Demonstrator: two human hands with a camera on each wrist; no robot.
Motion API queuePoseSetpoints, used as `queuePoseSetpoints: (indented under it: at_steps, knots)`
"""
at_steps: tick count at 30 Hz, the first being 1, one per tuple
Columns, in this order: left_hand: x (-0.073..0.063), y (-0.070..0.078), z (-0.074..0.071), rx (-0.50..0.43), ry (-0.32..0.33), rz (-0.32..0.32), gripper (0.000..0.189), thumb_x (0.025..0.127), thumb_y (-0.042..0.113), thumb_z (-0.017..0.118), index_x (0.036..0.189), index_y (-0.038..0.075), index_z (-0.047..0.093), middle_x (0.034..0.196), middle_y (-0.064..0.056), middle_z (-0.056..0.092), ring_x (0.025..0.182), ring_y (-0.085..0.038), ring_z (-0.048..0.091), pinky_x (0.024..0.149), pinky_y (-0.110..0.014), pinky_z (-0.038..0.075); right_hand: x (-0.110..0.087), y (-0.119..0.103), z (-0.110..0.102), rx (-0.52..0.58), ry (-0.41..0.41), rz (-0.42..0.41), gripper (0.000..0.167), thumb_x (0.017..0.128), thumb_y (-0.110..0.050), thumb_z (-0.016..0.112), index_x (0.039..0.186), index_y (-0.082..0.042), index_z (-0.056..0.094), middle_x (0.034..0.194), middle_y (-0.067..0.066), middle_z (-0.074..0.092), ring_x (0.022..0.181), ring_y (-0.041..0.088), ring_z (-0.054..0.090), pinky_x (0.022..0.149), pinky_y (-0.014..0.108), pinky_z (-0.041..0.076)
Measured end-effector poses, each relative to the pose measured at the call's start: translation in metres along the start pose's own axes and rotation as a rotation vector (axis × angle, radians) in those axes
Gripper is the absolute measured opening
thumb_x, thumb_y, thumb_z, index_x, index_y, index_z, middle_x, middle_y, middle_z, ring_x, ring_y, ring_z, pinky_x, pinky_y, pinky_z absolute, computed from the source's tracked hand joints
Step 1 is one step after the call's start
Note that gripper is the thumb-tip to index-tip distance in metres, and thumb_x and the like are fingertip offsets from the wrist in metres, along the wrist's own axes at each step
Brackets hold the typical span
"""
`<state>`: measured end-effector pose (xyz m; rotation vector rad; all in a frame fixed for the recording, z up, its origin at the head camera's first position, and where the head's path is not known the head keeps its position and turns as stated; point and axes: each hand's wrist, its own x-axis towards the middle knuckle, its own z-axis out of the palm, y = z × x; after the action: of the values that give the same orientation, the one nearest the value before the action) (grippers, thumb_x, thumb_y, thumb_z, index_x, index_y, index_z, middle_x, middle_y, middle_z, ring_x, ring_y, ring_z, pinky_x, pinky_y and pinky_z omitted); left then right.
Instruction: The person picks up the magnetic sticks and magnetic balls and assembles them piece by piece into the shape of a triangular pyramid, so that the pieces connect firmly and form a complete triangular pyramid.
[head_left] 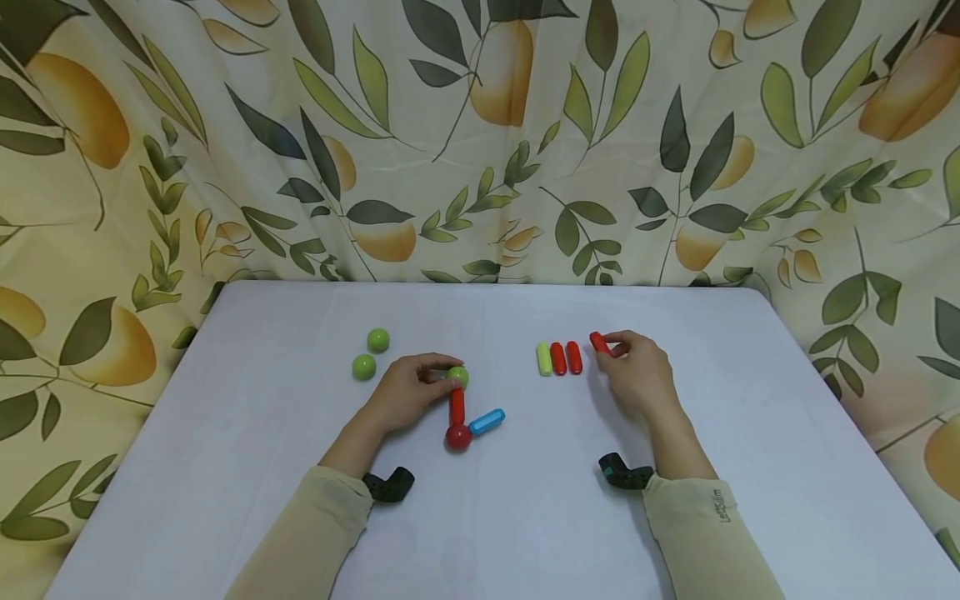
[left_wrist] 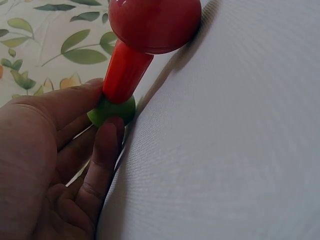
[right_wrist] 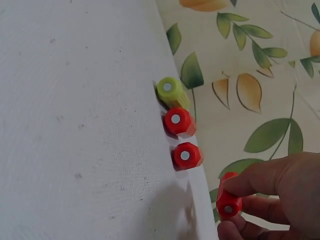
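My left hand pinches a green ball between thumb and fingers. A red stick joins that ball to a red ball, and a blue stick juts from the red ball toward the right. In the left wrist view the red stick meets the green ball end-on. My right hand holds another red stick, just right of the row of sticks. Seen from the right wrist, the held red stick shows a round silvery spot on its end.
A yellow-green stick and two red sticks lie side by side toward the back right of the white table. Two loose green balls sit left of my left hand. A patterned cloth hangs behind the table.
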<state>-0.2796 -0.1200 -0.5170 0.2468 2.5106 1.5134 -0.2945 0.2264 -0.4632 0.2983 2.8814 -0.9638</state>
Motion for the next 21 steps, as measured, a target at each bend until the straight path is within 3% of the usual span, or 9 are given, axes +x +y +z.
queuePoseSetpoints:
  at_steps: [13, 21]
  knots:
    - [-0.001, -0.001, 0.000, 0.000, -0.013, -0.013, 0.029, 0.092, 0.029, 0.080, 0.119, 0.037, 0.075, 0.098, 0.005, 0.072, 0.092, -0.018, 0.062, 0.076, -0.032, 0.051, -0.013, -0.029, 0.003, 0.037, -0.031, -0.159, 0.041, 0.101, -0.020, 0.062, 0.139, -0.004, 0.062, 0.119, 0.020, 0.062, 0.111, 0.035, 0.058, 0.084, 0.039, 0.050]
    - [0.001, -0.001, 0.000, 0.012, -0.021, 0.002, 0.029, 0.092, 0.029, 0.080, 0.118, 0.040, 0.075, 0.099, 0.007, 0.072, 0.091, -0.017, 0.063, 0.077, -0.032, 0.051, -0.021, -0.041, 0.022, 0.039, -0.038, -0.285, 0.034, 0.098, -0.016, 0.068, 0.130, -0.004, 0.070, 0.111, 0.018, 0.064, 0.100, 0.031, 0.060, 0.081, 0.035, 0.046]
